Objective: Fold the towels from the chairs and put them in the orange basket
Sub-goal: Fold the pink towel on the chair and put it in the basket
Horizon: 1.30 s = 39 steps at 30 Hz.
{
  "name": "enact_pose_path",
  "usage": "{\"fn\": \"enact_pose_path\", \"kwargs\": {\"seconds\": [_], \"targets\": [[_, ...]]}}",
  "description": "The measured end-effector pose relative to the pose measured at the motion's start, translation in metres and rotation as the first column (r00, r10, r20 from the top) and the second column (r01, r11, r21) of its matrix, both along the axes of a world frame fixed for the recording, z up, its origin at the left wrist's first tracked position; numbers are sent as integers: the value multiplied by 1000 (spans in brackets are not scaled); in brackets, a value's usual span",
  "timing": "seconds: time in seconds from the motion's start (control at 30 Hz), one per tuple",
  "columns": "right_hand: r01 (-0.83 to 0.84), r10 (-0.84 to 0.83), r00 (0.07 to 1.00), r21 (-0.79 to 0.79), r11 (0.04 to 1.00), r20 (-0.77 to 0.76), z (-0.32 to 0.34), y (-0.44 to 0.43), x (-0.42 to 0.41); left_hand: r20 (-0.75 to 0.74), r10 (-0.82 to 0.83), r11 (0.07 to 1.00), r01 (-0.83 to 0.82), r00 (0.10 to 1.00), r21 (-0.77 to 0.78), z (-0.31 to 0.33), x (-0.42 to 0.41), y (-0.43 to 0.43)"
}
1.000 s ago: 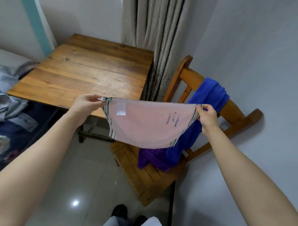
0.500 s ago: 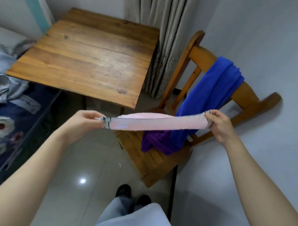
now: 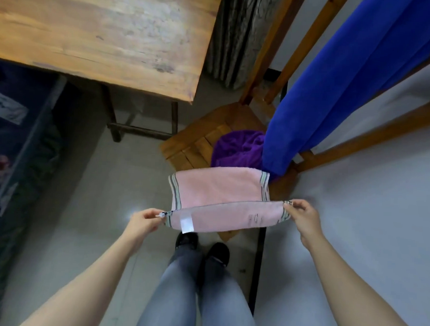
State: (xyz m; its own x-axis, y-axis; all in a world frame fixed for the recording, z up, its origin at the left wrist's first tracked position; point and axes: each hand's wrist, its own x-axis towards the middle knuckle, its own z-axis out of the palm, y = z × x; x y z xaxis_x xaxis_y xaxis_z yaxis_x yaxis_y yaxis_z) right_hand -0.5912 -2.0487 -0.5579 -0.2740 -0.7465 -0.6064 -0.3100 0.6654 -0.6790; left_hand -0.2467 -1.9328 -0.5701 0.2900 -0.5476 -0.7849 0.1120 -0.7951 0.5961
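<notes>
A small pink towel (image 3: 217, 192) with striped ends hangs stretched between my hands above the floor. My left hand (image 3: 143, 221) pinches its left corner and my right hand (image 3: 302, 217) pinches its right corner. One half swings away from me toward the wooden chair (image 3: 197, 142); the near half, with a white label, droops toward my legs. A blue towel (image 3: 333, 81) hangs over the chair's backrest, and a purple towel (image 3: 239, 149) lies crumpled on the seat. No orange basket is in view.
A wooden table (image 3: 103, 37) stands to the upper left, with a curtain (image 3: 238, 36) behind it. A dark bed with patterned bedding (image 3: 20, 131) runs along the left. A pale wall (image 3: 377, 217) is close on the right. My legs and black shoes stand on the tiled floor below.
My view tilted down steeply. Both hands lowered the pink towel toward my legs, still pinching its corners, and the towel now sags in two halves over the chair's front edge.
</notes>
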Motion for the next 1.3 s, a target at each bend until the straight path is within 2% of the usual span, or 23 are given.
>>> {"fn": "enact_pose_path", "kwargs": {"seconds": [0.2, 0.5, 0.97, 1.17, 1.3], "targets": [[-46, 45, 999, -45, 998, -26, -10, -16, 9, -93, 94, 995, -98, 991, -38, -20, 9, -13], [-41, 28, 994, -122, 992, -108, -49, -38, 32, 63, 212, 974, -205, 975, -100, -49, 9, -53], [-42, 32, 993, -90, 995, -110, -107, -78, 42, 191, 216, 976, -207, 957, -65, -107, 15, -114], [-42, 36, 996, -73, 996, -84, -123, -83, 45, 243, 96, 995, -103, 965, 17, -126, 13, -126], [37, -37, 999, -50, 998, -4, -123, -79, 44, 109, 114, 993, -117, 987, 18, -122, 8, -133]]}}
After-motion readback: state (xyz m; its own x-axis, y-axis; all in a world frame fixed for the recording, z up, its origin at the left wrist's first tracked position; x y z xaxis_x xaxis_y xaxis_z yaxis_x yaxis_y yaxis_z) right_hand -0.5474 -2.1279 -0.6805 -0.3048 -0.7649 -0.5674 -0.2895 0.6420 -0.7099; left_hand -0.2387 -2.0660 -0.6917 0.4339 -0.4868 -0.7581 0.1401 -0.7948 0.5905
